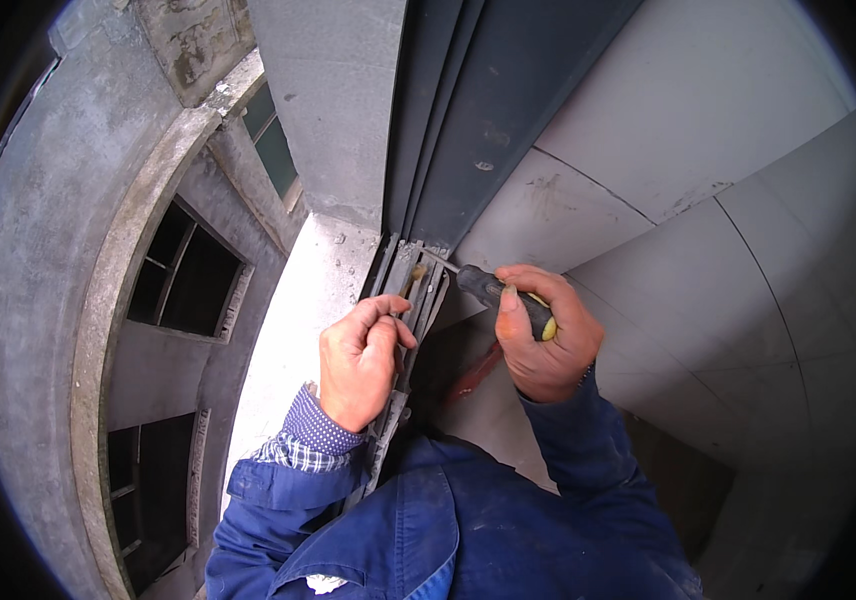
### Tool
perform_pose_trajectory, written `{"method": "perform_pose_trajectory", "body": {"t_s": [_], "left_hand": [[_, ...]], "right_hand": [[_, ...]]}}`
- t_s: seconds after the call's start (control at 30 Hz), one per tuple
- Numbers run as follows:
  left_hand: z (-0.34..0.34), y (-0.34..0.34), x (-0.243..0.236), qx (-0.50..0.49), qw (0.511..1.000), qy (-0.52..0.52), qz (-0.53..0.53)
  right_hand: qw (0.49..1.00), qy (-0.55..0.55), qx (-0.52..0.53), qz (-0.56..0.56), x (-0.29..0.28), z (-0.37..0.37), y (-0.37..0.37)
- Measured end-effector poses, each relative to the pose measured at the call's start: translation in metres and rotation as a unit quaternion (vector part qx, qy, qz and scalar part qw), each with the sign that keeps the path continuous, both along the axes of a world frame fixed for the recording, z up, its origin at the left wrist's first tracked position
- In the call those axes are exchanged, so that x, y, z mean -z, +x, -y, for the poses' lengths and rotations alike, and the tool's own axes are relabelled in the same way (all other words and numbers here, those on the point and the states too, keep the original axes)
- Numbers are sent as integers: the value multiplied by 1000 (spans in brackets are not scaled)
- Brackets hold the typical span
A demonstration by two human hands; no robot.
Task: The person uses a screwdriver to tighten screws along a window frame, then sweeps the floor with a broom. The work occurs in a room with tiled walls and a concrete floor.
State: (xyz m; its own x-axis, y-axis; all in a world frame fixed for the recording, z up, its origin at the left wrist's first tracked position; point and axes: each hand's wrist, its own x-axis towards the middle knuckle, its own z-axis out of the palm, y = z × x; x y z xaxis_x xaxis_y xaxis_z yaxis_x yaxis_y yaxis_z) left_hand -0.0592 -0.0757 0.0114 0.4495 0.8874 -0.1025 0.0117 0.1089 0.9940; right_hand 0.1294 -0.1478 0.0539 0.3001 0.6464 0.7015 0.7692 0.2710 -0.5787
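My right hand (558, 345) is closed around the black and yellow handle of a screwdriver (488, 288). Its thin shaft points up and left, with the tip at the far end of a grey metal window track (430, 290) covered in dust and grit. Over the left side of that track is my left hand (358, 365), fingers curled in. What they hold, if anything, is hidden. Just beyond these fingertips shows a small yellowish-brown piece (417, 272) in the track; I cannot tell its kind.
A dark grey frame upright (493, 120) rises from the track's far end, beside a light grey wall (328, 100). A pale dusty ledge (318, 270) lies left, with a building and dark windows (188, 270) outside. Large pale tiles (678, 300) are on the right. A red object (473, 376) lies below my right hand.
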Motion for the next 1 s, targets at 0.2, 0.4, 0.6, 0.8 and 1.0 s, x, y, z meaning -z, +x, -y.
{"method": "perform_pose_trajectory", "body": {"t_s": [0.2,0.4,0.6,0.8,1.0], "left_hand": [[-4,0,11,-40,999,19,-26],[-6,7,26,-67,995,48,-60],[-12,20,21,-91,980,134,-116],[-14,22,14,-87,968,173,-158],[-19,22,12,-81,993,11,-81]], "right_hand": [[1000,-13,-5,10,8,-9,-6],[999,5,-1,37,21,-21,-16],[996,14,20,87,28,-30,-27],[995,-6,21,99,25,-33,-35],[996,-3,-6,91,26,-33,-22]]}}
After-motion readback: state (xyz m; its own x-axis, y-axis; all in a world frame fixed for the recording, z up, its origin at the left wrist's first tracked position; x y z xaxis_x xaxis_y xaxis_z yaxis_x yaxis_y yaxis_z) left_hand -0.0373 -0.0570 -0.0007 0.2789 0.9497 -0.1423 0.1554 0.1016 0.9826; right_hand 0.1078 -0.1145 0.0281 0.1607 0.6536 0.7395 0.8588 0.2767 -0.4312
